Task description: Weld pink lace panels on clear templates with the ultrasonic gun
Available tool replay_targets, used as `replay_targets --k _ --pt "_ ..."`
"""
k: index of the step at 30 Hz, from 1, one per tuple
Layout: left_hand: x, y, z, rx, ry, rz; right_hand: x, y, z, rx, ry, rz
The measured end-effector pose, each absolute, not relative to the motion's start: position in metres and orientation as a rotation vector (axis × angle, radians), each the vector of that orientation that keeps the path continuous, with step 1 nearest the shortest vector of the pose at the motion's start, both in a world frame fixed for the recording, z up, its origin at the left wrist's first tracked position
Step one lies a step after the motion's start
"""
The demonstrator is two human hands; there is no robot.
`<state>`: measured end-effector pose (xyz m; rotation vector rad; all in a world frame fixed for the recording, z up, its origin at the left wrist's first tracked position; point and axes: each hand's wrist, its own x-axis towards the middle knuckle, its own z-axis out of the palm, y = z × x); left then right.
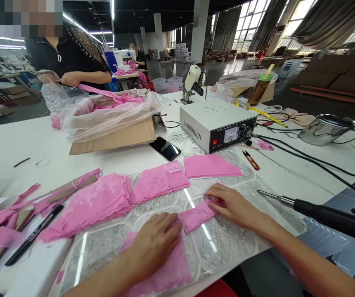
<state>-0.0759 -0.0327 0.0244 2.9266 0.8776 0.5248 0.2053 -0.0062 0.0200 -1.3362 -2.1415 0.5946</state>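
The left hand (157, 243) lies flat and unclenched on a pink lace piece (168, 274) at 6 o'clock on the mat (233, 237). At that hand's 2 o'clock, the right hand (227, 203) curls over 1 end of a pink strip (197, 216); whether it pinches, I cannot tell.

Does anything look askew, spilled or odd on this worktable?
Only minor untidiness: a loose tangle of pale string lies beside the smartphone and metered control box, and small dark specks litter the box's top.
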Motion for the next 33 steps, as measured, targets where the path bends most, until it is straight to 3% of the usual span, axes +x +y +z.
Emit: replay_targets --k 7,13,18,29,33 --pt "-0.089 -0.032 0.017 2.982 0.939 0.597 0.224 -0.015 0.013 -1.314 -2.033 0.587" --pt "-0.064 -0.017 0.028 2.554 0.91 0.555 0.235 -0.03 0.026 -1.178 -1.977 0.495" --pt "-0.003 0.011 0.046 1.957 0.784 0.332 0.23 -0.032 0.04 -1.041 -1.972 0.703" --pt "0.014 0.008 0.066 1.729 0.743 0.141 0.253 -0.043 0.059 -1.247 -1.676 1.191" --pt "0.013 0.01 0.042 1.854 1.053 0.174 0.256 -0.024 0.04 -1.499 -1.923 0.939"
